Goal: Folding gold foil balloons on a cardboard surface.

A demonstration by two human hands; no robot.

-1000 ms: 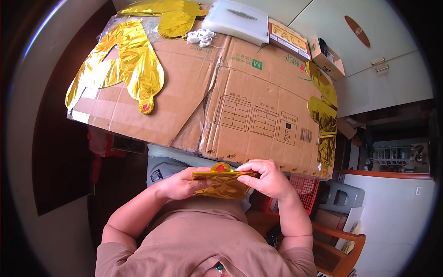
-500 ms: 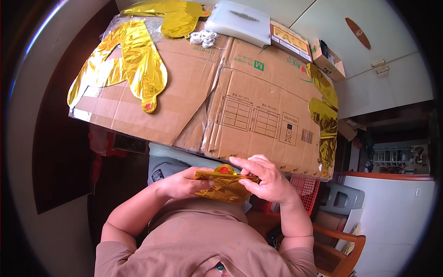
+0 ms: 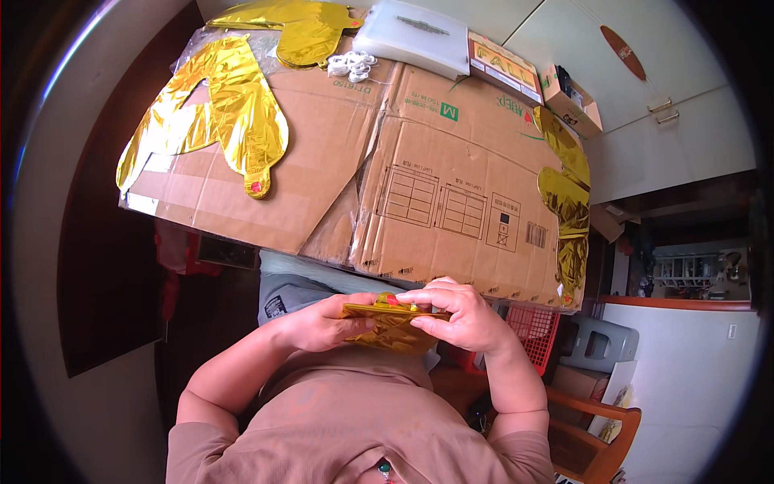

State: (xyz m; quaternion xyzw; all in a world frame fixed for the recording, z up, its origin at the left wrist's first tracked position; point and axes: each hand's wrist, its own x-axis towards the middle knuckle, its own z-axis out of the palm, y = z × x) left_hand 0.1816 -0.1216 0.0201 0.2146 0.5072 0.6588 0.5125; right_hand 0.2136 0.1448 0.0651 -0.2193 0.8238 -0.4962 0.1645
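Observation:
Between my hands, close to my lap, is a folded gold foil balloon (image 3: pixel 397 332) with a red spot on its tab. My left hand (image 3: pixel 318 323) grips its left end, thumb in front and fingers behind. On the right side, my right hand (image 3: pixel 458 313) pinches the upper edge, its fingers lying over the tab near the red spot. A flat, uninflated gold foil balloon (image 3: pixel 256 129) lies on the left of the cardboard-covered table. More gold foil lies at the back left (image 3: pixel 310 36) and over the right edge (image 3: pixel 560 194).
Flattened cardboard (image 3: pixel 322 145) covers the table before me. Along its back are a bundle of white cord (image 3: pixel 352 66), a translucent plastic box (image 3: pixel 411 32), an orange-and-white box (image 3: pixel 505 68) and a small open carton (image 3: pixel 574 105). A red basket (image 3: pixel 532 331) and wooden chair (image 3: pixel 592 427) stand at right.
My right hand's raised fingers have come down onto the balloon's tab, partly covering it. My left hand stays at its end. The view has shifted slightly.

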